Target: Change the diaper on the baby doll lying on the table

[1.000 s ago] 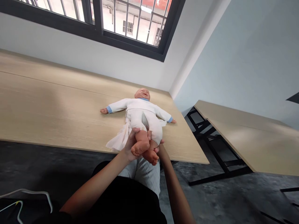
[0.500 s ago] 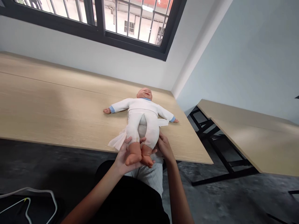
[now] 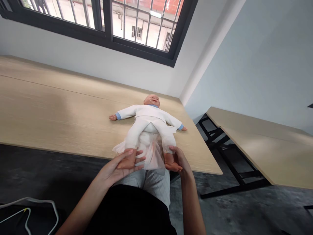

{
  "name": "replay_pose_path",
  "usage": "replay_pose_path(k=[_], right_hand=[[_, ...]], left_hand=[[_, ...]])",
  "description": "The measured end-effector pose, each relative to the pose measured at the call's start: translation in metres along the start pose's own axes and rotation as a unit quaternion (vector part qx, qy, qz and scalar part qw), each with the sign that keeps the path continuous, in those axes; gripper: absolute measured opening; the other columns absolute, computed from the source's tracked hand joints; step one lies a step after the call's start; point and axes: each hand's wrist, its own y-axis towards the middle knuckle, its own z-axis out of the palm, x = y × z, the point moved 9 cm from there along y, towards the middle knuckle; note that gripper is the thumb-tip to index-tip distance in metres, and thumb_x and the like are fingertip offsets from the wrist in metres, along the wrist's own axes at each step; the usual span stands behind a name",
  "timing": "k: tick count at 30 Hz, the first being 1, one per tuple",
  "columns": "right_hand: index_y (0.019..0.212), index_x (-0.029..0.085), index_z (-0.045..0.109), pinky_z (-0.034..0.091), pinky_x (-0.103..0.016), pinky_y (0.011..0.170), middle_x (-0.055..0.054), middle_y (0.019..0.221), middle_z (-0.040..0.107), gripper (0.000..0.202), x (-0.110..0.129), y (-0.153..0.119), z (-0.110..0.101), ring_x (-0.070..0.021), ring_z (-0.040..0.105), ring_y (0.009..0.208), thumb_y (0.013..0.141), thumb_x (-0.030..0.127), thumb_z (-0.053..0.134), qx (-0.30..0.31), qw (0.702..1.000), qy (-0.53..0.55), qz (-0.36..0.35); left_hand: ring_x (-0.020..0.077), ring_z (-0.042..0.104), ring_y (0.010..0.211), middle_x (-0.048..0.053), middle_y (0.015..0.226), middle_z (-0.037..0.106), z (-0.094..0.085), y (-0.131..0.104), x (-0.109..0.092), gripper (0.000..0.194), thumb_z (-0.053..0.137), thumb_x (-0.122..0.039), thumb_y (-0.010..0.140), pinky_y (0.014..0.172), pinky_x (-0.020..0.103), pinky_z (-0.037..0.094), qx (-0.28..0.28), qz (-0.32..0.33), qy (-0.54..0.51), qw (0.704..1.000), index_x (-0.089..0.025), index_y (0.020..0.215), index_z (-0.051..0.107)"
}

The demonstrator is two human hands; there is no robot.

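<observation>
A baby doll (image 3: 150,112) in a white outfit with blue cuffs lies on its back on the wooden table (image 3: 80,125), arms out and legs spread toward me. My left hand (image 3: 122,166) is around the ankle on the left, thumb on top and fingers behind it. At the other ankle, my right hand (image 3: 179,158) grips with the thumb near the trouser cuff. Between the legs, a thin whitish-pink sheet (image 3: 153,155) spreads under the doll and hangs over the table's front edge; its kind is unclear.
Right of the table, past a gap, stands a second table (image 3: 264,137) with black metal legs. A barred window (image 3: 144,24) is above the back wall. White cables (image 3: 52,205) lie at lower left. My lap is just under the table edge.
The doll's legs have moved apart, one with each hand, from being close together. The whitish-pink sheet between them now shows. The doll's upper body stays put.
</observation>
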Motion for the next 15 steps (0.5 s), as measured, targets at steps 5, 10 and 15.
replay_pose_path(k=[5, 10, 15], right_hand=[[0.089, 0.017, 0.071, 0.054, -0.03, 0.076, -0.007, 0.093, 0.074, 0.038, -0.002, 0.0, -0.008, -0.0237, 0.069, 0.084, 0.066, 0.045, 0.078, 0.029, 0.998, 0.02, 0.045], [0.109, 0.017, 0.068, 0.051, -0.042, 0.096, -0.012, 0.115, 0.071, 0.052, 0.023, -0.009, -0.014, -0.0306, 0.065, 0.109, 0.071, 0.051, 0.075, -0.003, 0.992, -0.115, -0.052], [0.127, 0.02, 0.059, 0.042, -0.052, 0.109, -0.014, 0.13, 0.062, 0.048, 0.076, -0.067, 0.023, -0.0307, 0.055, 0.125, 0.087, 0.046, 0.065, -0.169, 0.858, -0.362, -0.324]], left_hand=[[0.0296, 0.074, 0.095, 0.008, 0.104, 0.072, -0.034, -0.018, -0.039, 0.05, 0.081, -0.011, 0.068, 0.077, 0.04, 0.063, -0.088, 0.093, 0.099, 0.987, -0.019, 0.111, 0.056], [0.032, 0.069, 0.108, 0.009, 0.135, 0.058, -0.039, -0.025, -0.056, 0.075, 0.084, -0.022, 0.07, 0.079, 0.042, 0.065, -0.093, 0.129, 0.208, 0.965, -0.029, 0.135, 0.048], [0.0323, 0.067, 0.109, 0.01, 0.143, 0.051, -0.038, -0.022, -0.052, 0.083, 0.084, -0.03, 0.072, 0.076, 0.041, 0.065, -0.076, 0.118, 0.24, 0.96, -0.031, 0.143, 0.043]])
